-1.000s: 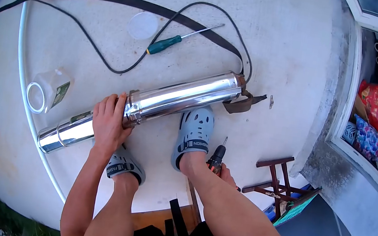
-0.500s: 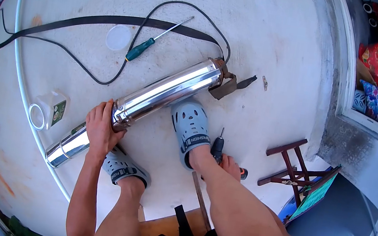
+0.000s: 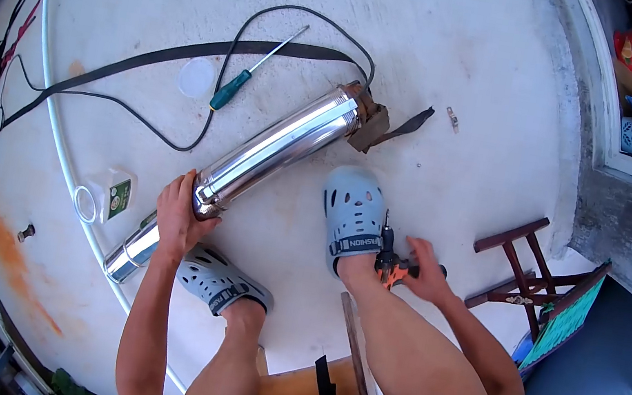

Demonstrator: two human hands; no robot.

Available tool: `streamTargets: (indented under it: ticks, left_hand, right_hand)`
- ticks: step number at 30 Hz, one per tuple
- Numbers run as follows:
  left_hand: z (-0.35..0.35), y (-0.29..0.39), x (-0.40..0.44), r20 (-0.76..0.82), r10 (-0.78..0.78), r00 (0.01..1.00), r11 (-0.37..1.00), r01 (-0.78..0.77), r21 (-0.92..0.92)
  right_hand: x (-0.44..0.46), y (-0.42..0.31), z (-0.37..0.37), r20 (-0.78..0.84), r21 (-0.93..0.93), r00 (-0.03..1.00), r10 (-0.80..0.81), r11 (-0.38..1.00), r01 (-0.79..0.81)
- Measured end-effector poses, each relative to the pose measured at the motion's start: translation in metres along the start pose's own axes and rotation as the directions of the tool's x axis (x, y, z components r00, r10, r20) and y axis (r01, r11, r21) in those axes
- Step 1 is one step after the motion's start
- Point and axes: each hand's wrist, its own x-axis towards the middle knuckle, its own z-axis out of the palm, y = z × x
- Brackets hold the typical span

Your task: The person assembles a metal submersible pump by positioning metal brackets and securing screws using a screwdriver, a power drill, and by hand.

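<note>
Left hand [image 3: 185, 214]: partly closed, fingers laid over and thumb at the near side of a polished metal cylinder [image 3: 279, 146], at its ribbed collar [image 3: 209, 201]. The cylinder lies slantwise on the pale floor [image 3: 473, 40], running from below-left of this hand to above-right.

Right hand [image 3: 424, 272]: partly curled, at the rear and handle of a black-and-orange power drill [image 3: 388, 265], bit pointing away from the person; firmness of hold cannot be told.

Clogs, grey-blue, worn, two: the left clog [image 3: 224, 282], just below-right of the left hand; the right clog [image 3: 356, 208], beside the drill, left of the right hand.

Clear plastic jar [image 3: 116, 195], green label: on its side, left of the left hand.

Folding stool [image 3: 524, 268], dark wood: to the right of the right hand.

Screwdriver [image 3: 231, 91], green handle: above the left hand, shaft across a flat black strap [image 3: 166, 50]. Thin black cable [image 3: 148, 121] alongside. Translucent disc [image 3: 197, 77]: left of the screwdriver.

Brown wrapping [image 3: 371, 128]: at the cylinder's far end.

White pipe [image 3: 54, 127]: far left of the left hand, passing the jar.

Small metal piece [image 3: 451, 119]: well above the right hand.
</note>
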Motion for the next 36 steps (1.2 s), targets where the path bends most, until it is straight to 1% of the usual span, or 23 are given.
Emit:
streamTargets:
  ticks: [1,3,4,5,7,8,10,11,13,14,16,17,19,22,24,29,32,34,35,36]
  left_hand:
    - [-0.001,0.0,0.002,0.012,0.005,1.0,1.0,-0.005,-0.017]
    - [-0.003,-0.001,0.006,0.047,0.002,0.999,0.999,0.0,-0.039]
    - [-0.004,-0.004,0.009,0.053,0.003,0.999,1.0,-0.002,-0.025]
    - [-0.004,-0.008,0.012,0.089,0.006,0.996,0.998,0.0,-0.059]
    - [-0.01,-0.008,0.018,0.148,0.006,0.989,0.994,0.01,-0.11]
    - [-0.012,-0.006,0.018,0.157,0.006,0.988,0.995,0.01,-0.098]
    - [-0.014,-0.004,0.019,0.174,0.001,0.985,0.998,0.011,-0.065]
    - [-0.013,-0.006,0.018,0.174,0.014,0.985,0.997,-0.001,-0.074]
    - [-0.013,-0.003,0.016,0.18,-0.002,0.984,0.998,0.012,-0.055]
    - [-0.014,-0.001,0.016,0.181,-0.009,0.983,0.998,0.019,-0.052]
    - [-0.015,0.0,0.017,0.191,-0.022,0.981,0.998,0.032,-0.051]
    - [-0.014,0.0,0.018,0.186,-0.018,0.982,0.997,0.031,-0.064]
    - [-0.015,-0.001,0.02,0.192,-0.025,0.981,0.995,0.042,-0.086]
    - [-0.016,0.0,0.02,0.194,-0.043,0.98,0.995,0.059,-0.077]
    - [-0.013,0.002,0.016,0.184,-0.046,0.982,0.995,0.062,-0.08]
    - [-0.007,0.009,0.005,0.071,-0.026,0.997,1.0,0.027,-0.015]
    - [-0.005,0.01,0.002,0.055,-0.031,0.998,0.999,0.032,-0.017]
    - [-0.006,0.011,0.001,0.042,-0.046,0.998,0.999,0.047,-0.013]
    - [-0.005,0.013,0.001,0.034,-0.046,0.998,0.999,0.046,-0.003]
    - [-0.002,0.012,0.0,0.022,-0.054,0.998,0.998,0.055,-0.021]
  right_hand:
    - [0.01,0.001,-0.009,-0.042,0.049,0.999,-0.029,0.998,0.031]
    - [0.042,-0.03,-0.024,-0.164,0.113,0.985,-0.056,0.991,0.075]
    - [0.061,-0.044,-0.03,-0.228,0.123,0.969,-0.091,0.985,0.121]
    - [0.081,-0.059,-0.035,-0.292,0.128,0.948,-0.124,0.978,0.167]
    - [0.118,-0.088,-0.044,-0.381,0.169,0.906,-0.183,0.95,0.263]
    - [0.131,-0.105,-0.047,-0.382,0.184,0.907,-0.175,0.948,0.26]
    - [0.163,-0.135,-0.05,-0.482,0.161,0.841,-0.244,0.919,0.359]
    - [0.177,-0.144,-0.05,-0.488,0.168,0.838,-0.243,0.916,0.364]
    - [0.2,-0.159,-0.047,-0.545,0.019,0.79,-0.282,0.937,0.348]
    - [0.209,-0.164,-0.044,-0.549,0.027,0.789,-0.276,0.937,0.347]
    - [0.222,-0.168,-0.036,-0.489,0.054,0.83,-0.267,0.941,0.335]
    - [0.224,-0.167,-0.033,-0.489,0.056,0.831,-0.265,0.941,0.334]
    - [0.228,-0.167,-0.029,-0.441,0.003,0.849,-0.292,0.945,0.326]
    - [0.231,-0.161,-0.031,-0.44,0.053,0.852,-0.285,0.938,0.342]
    - [0.228,-0.16,-0.032,-0.434,0.051,0.855,-0.286,0.939,0.34]
    - [0.224,-0.155,-0.034,-0.407,0.019,0.866,-0.291,0.945,0.326]
    - [0.221,-0.154,-0.042,-0.372,0.011,0.878,-0.3,0.945,0.327]
    - [0.222,-0.156,-0.049,-0.383,0.082,0.874,-0.298,0.932,0.353]
    - [0.223,-0.159,-0.053,-0.417,0.132,0.877,-0.239,0.939,0.319]
    - [0.226,-0.159,-0.058,-0.409,0.111,0.876,-0.255,0.939,0.325]
